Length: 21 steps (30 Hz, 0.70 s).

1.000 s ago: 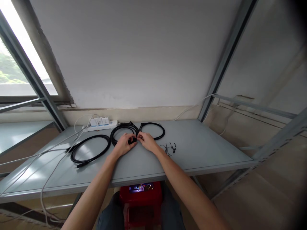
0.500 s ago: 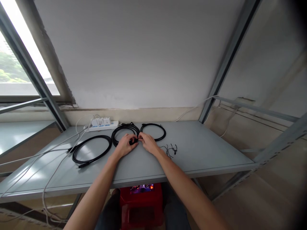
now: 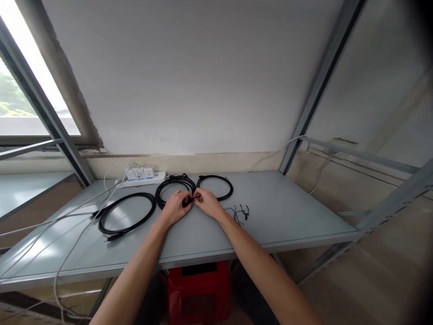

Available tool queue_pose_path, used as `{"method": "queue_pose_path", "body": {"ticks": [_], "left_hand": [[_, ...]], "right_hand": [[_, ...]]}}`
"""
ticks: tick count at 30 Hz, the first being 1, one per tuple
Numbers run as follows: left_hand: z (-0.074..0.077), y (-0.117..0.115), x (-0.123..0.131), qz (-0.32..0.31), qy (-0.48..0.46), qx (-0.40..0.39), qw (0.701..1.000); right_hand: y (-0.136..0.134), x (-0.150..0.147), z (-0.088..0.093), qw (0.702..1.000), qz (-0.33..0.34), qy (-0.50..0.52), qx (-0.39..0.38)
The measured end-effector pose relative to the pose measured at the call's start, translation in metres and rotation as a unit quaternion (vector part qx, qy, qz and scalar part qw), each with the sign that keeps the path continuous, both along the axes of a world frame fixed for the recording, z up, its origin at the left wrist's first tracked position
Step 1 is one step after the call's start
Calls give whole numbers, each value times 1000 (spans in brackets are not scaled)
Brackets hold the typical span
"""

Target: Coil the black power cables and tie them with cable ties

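Observation:
Three black coiled cables lie in a row on a grey metal shelf [image 3: 277,212]. My left hand [image 3: 175,206] and my right hand [image 3: 208,202] meet at the near edge of the middle coil [image 3: 165,186]. Both hands are closed, fingers pinched on the coil's black bundle and a thin black tie between them. The right coil [image 3: 223,180] lies just beyond my right hand. The larger left coil [image 3: 126,212] rests apart, to the left of my left hand.
Several loose thin black ties [image 3: 241,211] lie right of my right wrist. A white power strip [image 3: 142,177] with plugs sits at the back, white cords [image 3: 64,234] trailing off the left. A red stool [image 3: 199,289] stands below the shelf. Metal uprights [image 3: 318,85] frame the shelf.
Both hands stay pinched at the middle coil with only small finger shifts. The view has shifted slightly.

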<state>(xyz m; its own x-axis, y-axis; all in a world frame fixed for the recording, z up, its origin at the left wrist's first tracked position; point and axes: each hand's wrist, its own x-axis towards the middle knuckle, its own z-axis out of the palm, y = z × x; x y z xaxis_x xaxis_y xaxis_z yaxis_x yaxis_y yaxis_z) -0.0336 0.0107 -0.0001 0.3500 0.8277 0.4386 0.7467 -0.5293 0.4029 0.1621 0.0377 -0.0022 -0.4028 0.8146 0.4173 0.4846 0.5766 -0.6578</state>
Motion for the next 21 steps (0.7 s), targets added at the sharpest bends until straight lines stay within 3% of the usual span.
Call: {"method": "queue_pose_path", "body": {"ticks": [21], "left_hand": [[3, -3, 2, 0, -5, 4, 1000]], "right_hand": [[-5, 0, 2, 999, -14, -26, 17]]}}
